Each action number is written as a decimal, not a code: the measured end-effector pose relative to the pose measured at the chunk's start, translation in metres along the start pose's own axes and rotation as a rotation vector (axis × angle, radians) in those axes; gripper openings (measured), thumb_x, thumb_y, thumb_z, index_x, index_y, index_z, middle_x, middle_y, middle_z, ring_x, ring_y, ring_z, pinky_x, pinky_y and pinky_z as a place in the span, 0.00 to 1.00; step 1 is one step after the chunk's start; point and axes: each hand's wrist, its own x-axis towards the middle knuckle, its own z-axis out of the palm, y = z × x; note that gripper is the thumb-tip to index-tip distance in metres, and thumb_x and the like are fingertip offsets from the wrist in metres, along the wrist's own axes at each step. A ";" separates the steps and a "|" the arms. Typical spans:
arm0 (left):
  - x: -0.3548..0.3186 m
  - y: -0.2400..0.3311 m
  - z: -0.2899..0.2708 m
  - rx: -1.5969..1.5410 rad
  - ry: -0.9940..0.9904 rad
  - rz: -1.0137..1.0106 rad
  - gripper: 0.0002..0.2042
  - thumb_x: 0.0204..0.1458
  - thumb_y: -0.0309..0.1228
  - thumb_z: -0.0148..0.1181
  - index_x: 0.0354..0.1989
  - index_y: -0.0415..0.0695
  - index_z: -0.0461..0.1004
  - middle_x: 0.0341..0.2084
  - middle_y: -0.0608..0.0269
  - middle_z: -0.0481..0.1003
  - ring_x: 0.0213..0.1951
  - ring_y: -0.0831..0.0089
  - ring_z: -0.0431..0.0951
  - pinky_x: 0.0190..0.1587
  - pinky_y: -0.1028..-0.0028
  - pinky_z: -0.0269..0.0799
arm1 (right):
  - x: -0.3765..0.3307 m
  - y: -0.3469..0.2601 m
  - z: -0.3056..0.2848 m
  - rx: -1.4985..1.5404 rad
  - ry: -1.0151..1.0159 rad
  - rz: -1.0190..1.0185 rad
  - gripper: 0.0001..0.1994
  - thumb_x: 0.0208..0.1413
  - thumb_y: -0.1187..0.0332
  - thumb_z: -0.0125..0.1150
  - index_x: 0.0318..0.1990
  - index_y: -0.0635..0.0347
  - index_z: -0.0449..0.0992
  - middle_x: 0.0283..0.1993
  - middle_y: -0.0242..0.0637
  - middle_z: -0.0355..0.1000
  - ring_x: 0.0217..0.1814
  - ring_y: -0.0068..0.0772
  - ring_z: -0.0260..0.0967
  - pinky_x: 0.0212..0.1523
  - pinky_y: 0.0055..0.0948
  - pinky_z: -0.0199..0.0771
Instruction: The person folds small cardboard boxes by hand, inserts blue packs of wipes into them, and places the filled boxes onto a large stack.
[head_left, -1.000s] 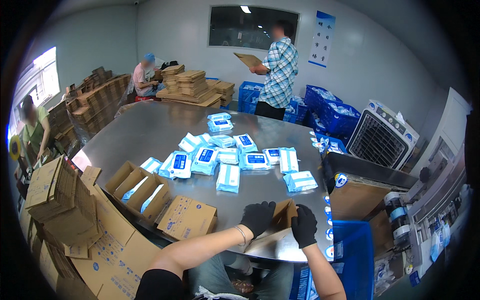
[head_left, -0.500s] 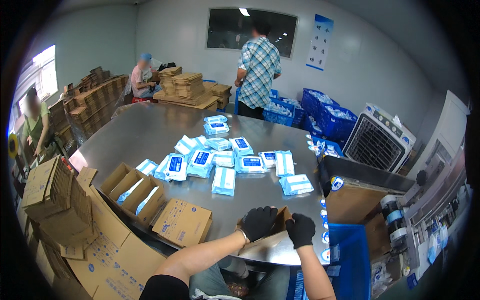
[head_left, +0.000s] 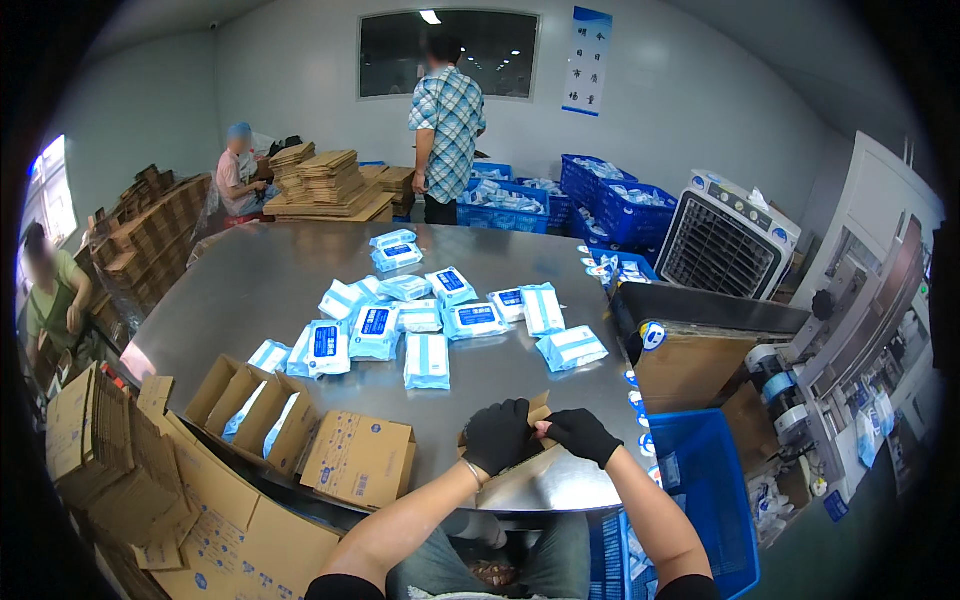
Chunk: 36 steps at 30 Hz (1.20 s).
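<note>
Closely Held: A Brown Box point(head_left: 526, 466) at the Near Edge of a Metal Table point(head_left: 250, 300)

Two black-gloved hands meet over the small cardboard box. The right hand point(head_left: 582, 437) is clamped on its edge, a bare fingertip showing; the left hand point(head_left: 500, 437) covers the other side, its fingertips hidden, so whether they clamp cannot be told. Between the wrists, the box's near side shows plain tan and slants; a flap stands up beyond the knuckles, and the inside is mostly hidden. To the right sits a blue bin point(head_left: 715, 450). To the left are a closed printed carton point(head_left: 360, 460) and, just beside it, an open carton point(head_left: 292, 436) with upright dividers and pale packs inside. Farther off, blue-and-white packs point(head_left: 375, 330) lie scattered and overlapping on the shiny tabletop. Beyond the table, a person in a plaid shirt point(head_left: 445, 120) stands by blue crates point(head_left: 505, 215), facing a dark window point(head_left: 495, 60).
</note>
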 end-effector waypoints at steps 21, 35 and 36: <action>-0.045 0.004 -0.024 0.031 -0.223 0.128 0.44 0.40 0.58 0.62 0.64 0.42 0.59 0.62 0.38 0.56 0.63 0.35 0.53 0.61 0.38 0.45 | -0.009 0.001 0.104 0.418 1.108 0.222 0.29 0.49 0.68 0.62 0.59 0.61 0.60 0.56 0.46 0.64 0.57 0.43 0.64 0.58 0.37 0.62; -0.038 -0.016 -0.009 -0.087 -0.118 -0.036 0.26 0.41 0.46 0.65 0.50 0.51 0.74 0.49 0.45 0.66 0.46 0.48 0.69 0.46 0.57 0.67 | -0.012 -0.026 0.103 1.214 0.689 0.416 0.38 0.49 0.65 0.68 0.64 0.60 0.52 0.58 0.47 0.59 0.59 0.38 0.58 0.59 0.35 0.59; -0.043 -0.021 -0.008 -0.141 -0.008 -0.049 0.26 0.41 0.43 0.67 0.51 0.49 0.74 0.48 0.46 0.66 0.48 0.48 0.68 0.48 0.57 0.67 | -0.022 -0.024 0.099 1.342 0.716 0.389 0.39 0.48 0.62 0.69 0.65 0.60 0.51 0.59 0.47 0.58 0.61 0.38 0.55 0.61 0.36 0.56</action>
